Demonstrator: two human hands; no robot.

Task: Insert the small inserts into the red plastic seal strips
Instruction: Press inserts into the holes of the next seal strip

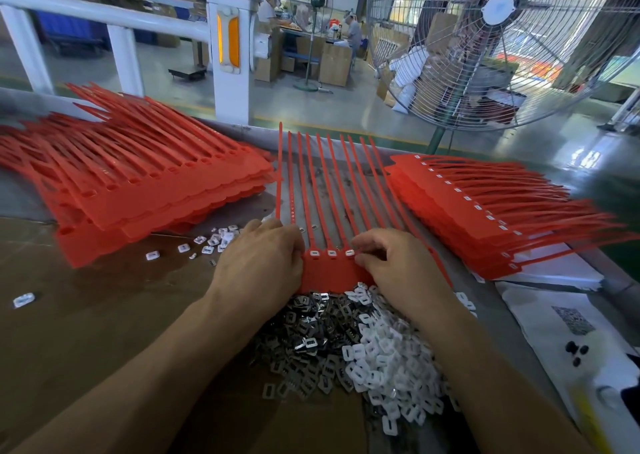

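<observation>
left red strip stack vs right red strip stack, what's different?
The left stack of red plastic seal strips has empty slots; the right stack of red plastic seal strips shows white inserts along its heads. Left tails point up-left, right tails fan rightward. Both lie flat on the worktable.

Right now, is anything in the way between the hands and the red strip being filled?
Nothing visible is. Both the left hand and right hand already rest on the red strip, with three white inserts seated between them. The loose insert pile lies just below, nearer the person.

Both forearms are bare to the frame's edge; left grip (258,263) and right grip (398,266) wear no gloves.
</observation>
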